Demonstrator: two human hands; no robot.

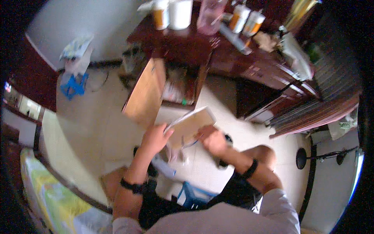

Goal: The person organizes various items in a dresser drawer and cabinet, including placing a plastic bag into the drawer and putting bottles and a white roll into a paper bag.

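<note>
In front of my lap, a shallow, box-like thing point(190, 125) with a brown inner face and a pale rim is held at a tilt. My left hand point(156, 139) grips its left edge, thumb on the near side. At its right side is my right hand point(211, 139), fingers curled and blurred; whether they hold the edge or something small is unclear. A thin bluish strip point(191, 144) runs along the lower edge between the hands. Below hang a pinkish thing point(172, 153) and a pale, long object point(165, 168), both too blurred to name.
Ahead, a dark wooden cabinet's door point(146, 90) stands open, with packed items point(176, 92) inside. Its top holds a white cup point(180, 14), a pink container point(210, 17) and orange-white containers point(241, 19). A blue stool point(194, 196) is beneath me; a bed point(58, 199) lies left, a striped curtain point(318, 102) right.
</note>
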